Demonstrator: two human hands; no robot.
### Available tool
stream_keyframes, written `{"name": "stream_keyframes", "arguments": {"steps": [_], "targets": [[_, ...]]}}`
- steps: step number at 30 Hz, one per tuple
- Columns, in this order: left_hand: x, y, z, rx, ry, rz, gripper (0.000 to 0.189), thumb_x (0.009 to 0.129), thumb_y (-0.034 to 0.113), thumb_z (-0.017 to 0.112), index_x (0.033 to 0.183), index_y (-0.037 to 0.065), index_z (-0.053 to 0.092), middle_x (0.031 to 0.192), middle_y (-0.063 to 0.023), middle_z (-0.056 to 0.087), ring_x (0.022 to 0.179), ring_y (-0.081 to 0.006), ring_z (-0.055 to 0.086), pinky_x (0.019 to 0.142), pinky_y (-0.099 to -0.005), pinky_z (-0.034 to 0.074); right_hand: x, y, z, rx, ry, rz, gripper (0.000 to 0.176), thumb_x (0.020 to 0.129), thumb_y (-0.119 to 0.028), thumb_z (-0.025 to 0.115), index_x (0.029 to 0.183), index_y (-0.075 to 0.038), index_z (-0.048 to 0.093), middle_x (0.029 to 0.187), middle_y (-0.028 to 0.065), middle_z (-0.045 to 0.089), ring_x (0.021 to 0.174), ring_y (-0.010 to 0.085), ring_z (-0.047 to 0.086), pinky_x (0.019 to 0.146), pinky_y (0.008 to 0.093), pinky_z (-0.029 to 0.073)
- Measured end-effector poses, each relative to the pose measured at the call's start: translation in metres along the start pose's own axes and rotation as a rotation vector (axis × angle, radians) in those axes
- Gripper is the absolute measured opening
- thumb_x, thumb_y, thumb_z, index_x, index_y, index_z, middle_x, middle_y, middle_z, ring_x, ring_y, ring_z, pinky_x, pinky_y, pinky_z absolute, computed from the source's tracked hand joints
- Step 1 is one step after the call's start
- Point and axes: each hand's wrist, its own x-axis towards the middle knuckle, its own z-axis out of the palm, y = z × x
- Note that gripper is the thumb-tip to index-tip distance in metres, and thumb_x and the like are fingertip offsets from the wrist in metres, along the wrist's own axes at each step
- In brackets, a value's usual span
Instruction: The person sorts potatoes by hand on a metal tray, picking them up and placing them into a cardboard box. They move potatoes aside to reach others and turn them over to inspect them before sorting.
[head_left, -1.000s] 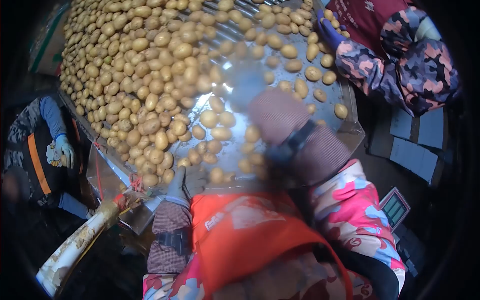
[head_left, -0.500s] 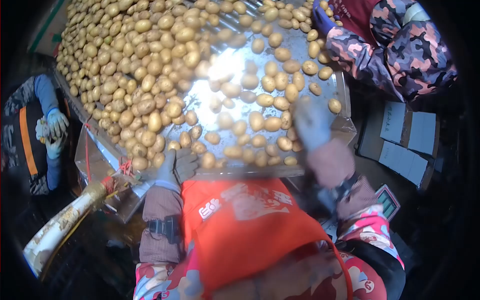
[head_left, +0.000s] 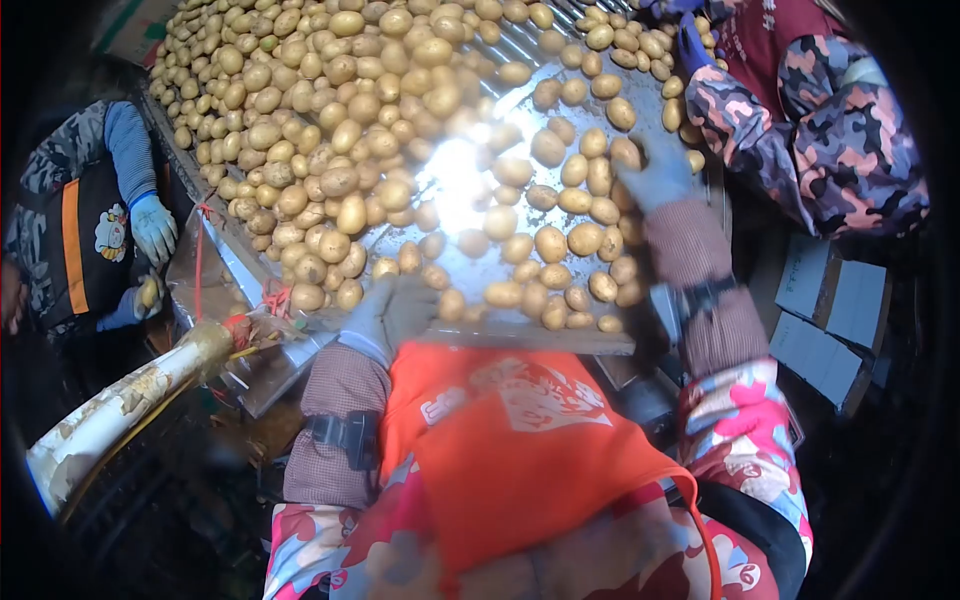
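Head view. Left hand [head_left: 390, 312], gloved: at the near rim [head_left: 540, 338] of the metal tray; finger closure cannot be told. Loose potatoes [head_left: 550, 245]: on the tray. Right hand [head_left: 662, 180], gloved: fingers parted at one potato [head_left: 626, 153], grip unclear; judged a contact stage, firm hold calling for closer fingers. Potato heap [head_left: 338, 182]: beyond, leftward.
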Motion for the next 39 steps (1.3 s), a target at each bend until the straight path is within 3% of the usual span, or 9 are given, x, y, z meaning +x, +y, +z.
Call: {"name": "stream_keyframes", "arguments": {"steps": [5,6,11,16,19,23,28,34,39], "targets": [[0.007,-0.032,0.096,0.112,-0.249,0.022,0.044,0.106,0.037,0.049,0.134,0.005,0.057,0.135,-0.0081,0.061,0.125,-0.0275,0.057,0.106,-0.0420,0.048,-0.089,-0.058,-0.019,0.556,-0.502,-0.288,0.052,0.093,-0.032,0.068,0.135,-0.002,0.060,0.117,0.0149,0.069,0.110,0.0298,0.065,0.099,0.0377,0.049],[0.018,-0.038,0.108,0.171,-0.333,0.088,0.039,0.106,0.034,0.051,0.132,0.006,0.059,0.136,-0.0049,0.060,0.129,-0.0263,0.054,0.108,-0.0423,0.046,-0.093,-0.053,-0.002,0.476,-0.389,-0.481,0.049,0.093,-0.031,0.067,0.133,-0.002,0.061,0.117,0.0162,0.068,0.111,0.0312,0.064,0.100,0.0388,0.049],[0.006,-0.020,0.122,0.704,-0.310,0.372,0.037,0.105,0.028,0.053,0.133,0.003,0.056,0.138,-0.0098,0.058,0.134,-0.0213,0.049,0.112,-0.0415,0.042,-0.029,-0.043,0.032,-0.221,-0.062,-0.274,0.032,0.092,-0.026,0.063,0.120,-0.011,0.065,0.115,0.0190,0.066,0.108,0.0387,0.063,0.095,0.0484,0.049],[-0.009,-0.004,0.123,-0.496,-0.336,-0.043,0.055,0.105,0.038,0.052,0.142,-0.002,0.044,0.144,-0.0206,0.050,0.134,-0.0269,0.048,0.111,-0.0401,0.044,-0.009,-0.090,0.029,-0.511,-0.115,-0.140,0.038,0.091,-0.030,0.064,0.125,-0.013,0.065,0.107,0.0182,0.069,0.106,0.0383,0.065,0.093,0.0486,0.050],[-0.012,-0.008,0.107,-0.609,-0.449,-0.095,0.060,0.105,0.043,0.049,0.143,-0.002,0.041,0.147,-0.0198,0.047,0.132,-0.0316,0.049,0.109,-0.0407,0.046,-0.020,-0.080,0.029,-0.209,-0.173,-0.015,0.041,0.089,-0.030,0.068,0.125,-0.012,0.067,0.110,0.0185,0.071,0.105,0.0350,0.068,0.092,0.0437,0.053],[-0.024,-0.038,0.077,0.074,-0.501,0.587,0.056,0.104,0.040,0.053,0.142,0.000,0.043,0.140,-0.0185,0.053,0.131,-0.0279,0.051,0.107,-0.0409,0.048,-0.068,-0.024,0.063,0.194,-0.010,-0.368,0.036,0.090,-0.021,0.071,0.124,-0.008,0.070,0.114,0.0127,0.072,0.100,0.0227,0.070,0.088,0.0344,0.057],[-0.022,-0.031,0.081,-0.451,-0.313,0.169,0.051,0.103,0.039,0.053,0.138,0.002,0.047,0.132,-0.0171,0.059,0.126,-0.0257,0.055,0.104,-0.0409,0.050,-0.099,-0.053,0.058,0.371,-0.131,-0.099,0.034,0.097,-0.020,0.062,0.129,-0.009,0.067,0.117,0.0095,0.072,0.110,0.0218,0.067,0.098,0.0328,0.052],[-0.014,-0.023,0.072,-0.655,-0.206,-0.060,0.059,0.104,0.049,0.049,0.133,-0.003,0.050,0.128,-0.0178,0.058,0.121,-0.0287,0.058,0.099,-0.0421,0.054,-0.106,-0.108,0.051,-0.195,-0.236,-0.423,0.039,0.093,-0.029,0.061,0.129,-0.015,0.065,0.110,0.0135,0.069,0.102,0.0353,0.066,0.089,0.0449,0.053],[0.009,-0.051,0.025,0.514,-0.282,0.335,0.045,0.106,0.032,0.051,0.143,0.006,0.046,0.138,-0.0058,0.056,0.133,-0.0174,0.049,0.119,-0.0372,0.032,-0.122,-0.143,0.059,-0.169,-0.224,-0.508,0.057,0.083,-0.024,0.067,0.139,-0.019,0.056,0.119,0.0122,0.066,0.106,0.0346,0.064,0.090,0.0453,0.052]]}}
